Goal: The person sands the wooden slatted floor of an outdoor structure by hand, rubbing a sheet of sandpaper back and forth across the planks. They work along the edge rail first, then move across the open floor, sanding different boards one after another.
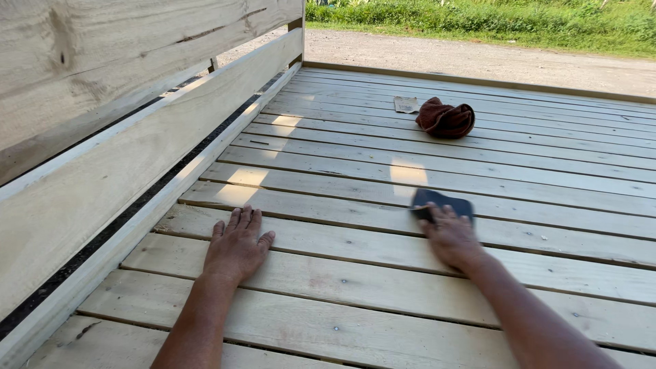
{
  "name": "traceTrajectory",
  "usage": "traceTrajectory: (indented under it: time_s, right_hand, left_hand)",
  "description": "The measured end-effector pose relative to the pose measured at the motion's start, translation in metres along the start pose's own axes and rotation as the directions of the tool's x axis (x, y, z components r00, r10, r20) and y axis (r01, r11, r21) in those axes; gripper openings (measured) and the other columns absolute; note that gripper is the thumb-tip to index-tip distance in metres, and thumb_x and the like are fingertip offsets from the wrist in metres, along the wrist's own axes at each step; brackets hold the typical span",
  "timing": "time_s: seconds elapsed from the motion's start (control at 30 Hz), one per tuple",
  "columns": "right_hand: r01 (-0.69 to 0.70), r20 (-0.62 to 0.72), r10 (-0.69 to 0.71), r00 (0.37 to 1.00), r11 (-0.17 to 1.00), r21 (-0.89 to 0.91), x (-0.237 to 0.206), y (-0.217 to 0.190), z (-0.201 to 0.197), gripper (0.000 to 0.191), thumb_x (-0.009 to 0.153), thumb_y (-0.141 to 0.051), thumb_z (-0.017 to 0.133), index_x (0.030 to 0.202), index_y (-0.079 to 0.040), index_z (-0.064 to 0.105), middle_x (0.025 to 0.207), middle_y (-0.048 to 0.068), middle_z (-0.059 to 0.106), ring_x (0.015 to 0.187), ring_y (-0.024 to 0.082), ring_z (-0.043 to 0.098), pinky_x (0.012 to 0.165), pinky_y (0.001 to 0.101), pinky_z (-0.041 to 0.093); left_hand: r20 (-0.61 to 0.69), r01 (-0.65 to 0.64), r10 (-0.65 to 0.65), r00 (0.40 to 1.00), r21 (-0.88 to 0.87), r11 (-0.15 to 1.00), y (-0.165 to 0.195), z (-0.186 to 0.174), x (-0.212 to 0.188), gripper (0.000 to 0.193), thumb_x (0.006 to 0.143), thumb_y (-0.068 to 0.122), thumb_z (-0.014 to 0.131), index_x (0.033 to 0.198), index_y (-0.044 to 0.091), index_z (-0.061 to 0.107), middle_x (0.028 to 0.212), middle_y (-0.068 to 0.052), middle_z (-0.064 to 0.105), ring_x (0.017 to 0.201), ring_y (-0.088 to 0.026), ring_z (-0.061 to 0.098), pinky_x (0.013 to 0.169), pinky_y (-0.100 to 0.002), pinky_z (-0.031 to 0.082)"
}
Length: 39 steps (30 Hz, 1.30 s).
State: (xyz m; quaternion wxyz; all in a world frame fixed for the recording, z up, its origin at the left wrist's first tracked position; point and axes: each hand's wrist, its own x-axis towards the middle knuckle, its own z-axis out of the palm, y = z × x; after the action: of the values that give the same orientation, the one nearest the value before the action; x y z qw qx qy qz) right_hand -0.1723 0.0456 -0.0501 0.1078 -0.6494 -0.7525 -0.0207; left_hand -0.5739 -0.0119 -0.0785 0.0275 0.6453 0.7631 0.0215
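Setting: outdoor platform of pale wooden planks [355,287] laid crosswise with narrow gaps between them; sunlight falls on it in patches.
Left boundary: side wall of wide wooden boards [102,157] runs along the platform's left edge, with dark gaps between the boards.
Background: gravel road [478,58] beyond the far edge, then a grass verge [519,20].
Loose items: reddish-brown cloth [445,118] lies bunched on the far planks; a small tan sheet [406,104] lies flat, just beside it on its left. Both sit well apart from the hands.
Obstructions: nothing lies between the hands and the dark pad; the cloth and sheet are farther off on the same planks.
Left hand [236,246]: palm down, flat on a plank near the side wall, fingers extended and slightly spread; it holds nothing.
Right hand [449,236]: palm down, fingers laid over the near edge of the dark pad, pressing it onto the wood.
Dark pad [444,203]: flat, dark blue-black, rests on a plank near the platform's middle, partly under the right fingertips.
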Motion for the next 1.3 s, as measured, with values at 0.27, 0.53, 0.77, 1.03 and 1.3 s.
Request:
traceTrajectory:
  time_s: [0.27, 0.53, 0.77, 1.03, 1.3]
  right_hand:
    - [-0.470, 0.002, 0.470, 0.883, 0.882, -0.032, -0.047, 0.173, -0.026, 0.079, 0.102, -0.064, 0.026, 0.166, -0.018, 0.020, 0.168, 0.018, 0.028, 0.159, 0.034, 0.019, 0.126, 0.0592, 0.016]
    - [0.356, 0.193, -0.360, 0.913, 0.933, 0.058, -0.030, -0.127, 0.032, 0.057, 0.106, -0.049, 0.020, 0.161, -0.035, 0.024, 0.171, -0.002, 0.016, 0.158, 0.031, 0.007, 0.127, 0.0530, 0.005]
    - [0.017, 0.045, -0.018, 0.999, 0.999, 0.036, -0.040, 0.047, 0.012, 0.073, 0.104, -0.058, 0.026, 0.164, -0.019, 0.021, 0.165, 0.013, 0.033, 0.158, 0.031, 0.019, 0.127, 0.0504, 0.015]
    - [-0.319, 0.036, 0.320, 0.947, 0.948, -0.023, -0.034, 0.111, 0.000, 0.076, 0.103, -0.064, 0.026, 0.166, -0.023, 0.019, 0.167, 0.015, 0.027, 0.158, 0.032, 0.017, 0.126, 0.0571, 0.012]
    - [0.407, 0.179, -0.422, 0.889, 0.906, 0.116, -0.015, -0.166, 0.016, 0.057, 0.105, -0.051, 0.023, 0.160, -0.035, 0.028, 0.171, -0.002, 0.017, 0.159, 0.032, 0.009, 0.127, 0.0523, 0.006]
  left_hand:
    - [-0.020, 0.012, -0.012, 1.000, 0.005, 1.000, 0.014, -0.005, -0.004, 0.077, 0.102, 0.063, 0.021, 0.165, 0.022, 0.006, 0.173, -0.001, 0.003, 0.159, -0.018, 0.003, 0.128, -0.045, 0.006]
    - [-0.022, -0.006, 0.006, 1.000, 0.003, 1.000, 0.015, -0.015, -0.015, 0.076, 0.101, 0.064, 0.022, 0.165, 0.024, 0.009, 0.174, 0.002, 0.005, 0.159, -0.016, 0.004, 0.128, -0.044, 0.007]
    - [-0.042, -0.008, 0.009, 0.999, 0.020, 1.000, 0.015, -0.010, -0.019, 0.076, 0.101, 0.064, 0.021, 0.164, 0.024, 0.007, 0.173, 0.003, 0.005, 0.158, -0.015, 0.005, 0.128, -0.044, 0.007]
    - [-0.009, 0.045, -0.044, 0.999, 0.021, 0.999, 0.024, -0.009, -0.014, 0.077, 0.101, 0.065, 0.019, 0.165, 0.024, 0.007, 0.173, 0.001, 0.005, 0.159, -0.017, 0.004, 0.128, -0.045, 0.006]
    - [-0.015, 0.021, -0.021, 1.000, -0.004, 1.000, 0.018, -0.011, -0.015, 0.077, 0.101, 0.064, 0.022, 0.165, 0.022, 0.009, 0.173, -0.001, 0.005, 0.159, -0.018, 0.005, 0.128, -0.046, 0.007]
